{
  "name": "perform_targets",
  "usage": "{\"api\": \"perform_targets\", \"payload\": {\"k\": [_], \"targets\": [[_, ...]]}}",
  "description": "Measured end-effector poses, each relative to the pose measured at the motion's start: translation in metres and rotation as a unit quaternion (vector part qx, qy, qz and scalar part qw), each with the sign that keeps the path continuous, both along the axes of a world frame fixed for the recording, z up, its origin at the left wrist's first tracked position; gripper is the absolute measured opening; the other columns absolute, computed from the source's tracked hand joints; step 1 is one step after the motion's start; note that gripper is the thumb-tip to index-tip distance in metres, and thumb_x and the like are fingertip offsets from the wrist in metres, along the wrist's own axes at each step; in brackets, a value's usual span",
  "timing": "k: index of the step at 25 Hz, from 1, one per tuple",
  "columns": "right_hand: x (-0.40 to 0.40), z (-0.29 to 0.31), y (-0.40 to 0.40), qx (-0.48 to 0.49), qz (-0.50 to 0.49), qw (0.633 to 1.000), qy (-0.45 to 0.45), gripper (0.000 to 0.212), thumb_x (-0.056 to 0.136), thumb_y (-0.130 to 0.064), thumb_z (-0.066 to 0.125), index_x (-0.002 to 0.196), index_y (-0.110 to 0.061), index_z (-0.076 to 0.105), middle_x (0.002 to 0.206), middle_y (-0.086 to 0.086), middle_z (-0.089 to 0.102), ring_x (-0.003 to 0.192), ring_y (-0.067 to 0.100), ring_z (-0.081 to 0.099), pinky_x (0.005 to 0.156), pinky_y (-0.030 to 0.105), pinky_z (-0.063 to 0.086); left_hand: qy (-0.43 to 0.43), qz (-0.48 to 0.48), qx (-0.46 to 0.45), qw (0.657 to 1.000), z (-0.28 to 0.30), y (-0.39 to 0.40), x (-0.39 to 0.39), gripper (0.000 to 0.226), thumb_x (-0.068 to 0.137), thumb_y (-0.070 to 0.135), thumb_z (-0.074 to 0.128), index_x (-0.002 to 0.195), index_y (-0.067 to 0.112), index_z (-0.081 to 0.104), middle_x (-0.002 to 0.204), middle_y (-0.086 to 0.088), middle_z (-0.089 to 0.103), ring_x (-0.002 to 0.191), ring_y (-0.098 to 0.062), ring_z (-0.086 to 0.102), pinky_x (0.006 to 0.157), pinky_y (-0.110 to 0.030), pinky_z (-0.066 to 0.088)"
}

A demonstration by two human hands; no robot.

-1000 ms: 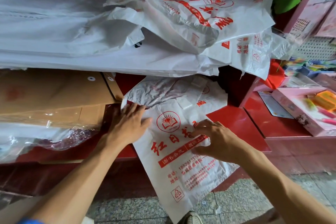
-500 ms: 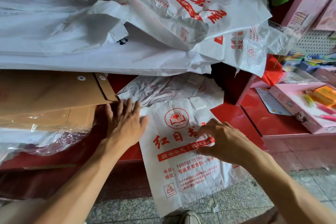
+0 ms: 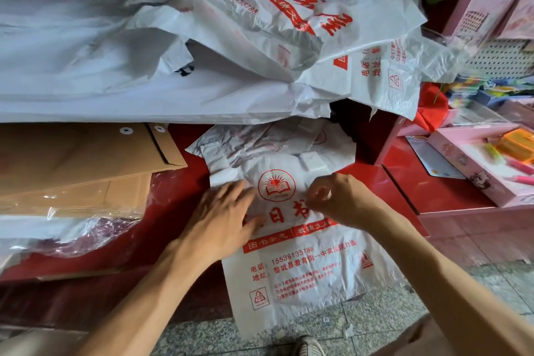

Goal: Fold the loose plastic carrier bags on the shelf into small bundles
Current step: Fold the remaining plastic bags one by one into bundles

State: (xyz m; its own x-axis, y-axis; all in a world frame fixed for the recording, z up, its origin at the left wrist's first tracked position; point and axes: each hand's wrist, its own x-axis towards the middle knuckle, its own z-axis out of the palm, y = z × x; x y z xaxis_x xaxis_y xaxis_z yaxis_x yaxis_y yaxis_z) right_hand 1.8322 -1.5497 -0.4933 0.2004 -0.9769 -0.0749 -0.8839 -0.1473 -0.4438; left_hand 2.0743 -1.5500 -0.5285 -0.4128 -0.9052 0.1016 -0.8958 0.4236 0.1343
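Observation:
A white carrier bag with red print lies flat on the red shelf, its lower half hanging over the front edge. My left hand lies on the bag's left part with straight fingers pressing it down. My right hand is at the bag's right side near the round book logo, its thumb and fingers curled and pinching the plastic. A crumpled second bag lies just behind. Several more loose printed bags are heaped on the level above.
Brown envelopes and clear-wrapped packs fill the shelf's left side. A thick stack of white sheets overhangs above. At the right stands a pink box of stationery on a lower red counter. Speckled floor and a shoe lie below.
My left hand has slid right from the shelf's bare red surface onto the bag. My right hand has moved up toward the logo and now pinches the plastic.

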Motion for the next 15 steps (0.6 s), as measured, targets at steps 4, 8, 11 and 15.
{"api": "perform_targets", "payload": {"k": [4, 8, 11, 15], "targets": [[-0.003, -0.009, -0.043, 0.054, -0.100, 0.981, -0.160, 0.033, 0.088, -0.012, 0.067, 0.120, -0.018, 0.063, 0.108, 0.002, 0.069, 0.080, 0.013, 0.066, 0.069, 0.027, 0.055, -0.013, 0.017, 0.099, 0.995, -0.002, 0.004, 0.010, 0.071, 0.096, 0.066, 0.025, 0.156, 0.030, 0.011, 0.164, 0.010, -0.002, 0.150, -0.011, -0.005, 0.121, -0.043, -0.001], [0.004, -0.019, -0.062, 0.039, -0.118, 0.967, -0.221, 0.079, 0.081, -0.007, 0.066, 0.147, -0.035, 0.034, 0.133, 0.005, 0.054, 0.097, 0.019, 0.064, 0.073, 0.029, 0.054, -0.006, 0.007, 0.135, 0.991, 0.002, 0.006, 0.020, 0.067, 0.097, 0.062, 0.027, 0.155, 0.036, 0.005, 0.162, 0.013, -0.010, 0.148, -0.005, -0.013, 0.120, -0.048, -0.009], [0.016, -0.021, -0.071, -0.048, -0.119, 0.946, -0.298, 0.089, 0.077, 0.002, 0.066, 0.150, -0.034, 0.028, 0.140, -0.002, 0.046, 0.105, 0.022, 0.060, 0.085, 0.040, 0.056, -0.006, -0.005, 0.149, 0.989, 0.004, 0.007, 0.030, 0.065, 0.099, 0.058, 0.030, 0.155, 0.037, 0.005, 0.162, 0.015, -0.010, 0.146, -0.002, -0.015, 0.119, -0.051, -0.014], [0.024, -0.023, -0.080, -0.086, -0.172, 0.917, -0.348, 0.075, 0.075, 0.003, 0.072, 0.141, -0.021, 0.044, 0.125, -0.001, 0.053, 0.105, 0.026, 0.062, 0.085, 0.040, 0.054, -0.003, -0.020, 0.159, 0.987, 0.008, 0.008, 0.040, 0.064, 0.099, 0.057, 0.034, 0.154, 0.039, 0.008, 0.162, 0.016, -0.008, 0.147, -0.001, -0.014, 0.118, -0.052, -0.015]]}}
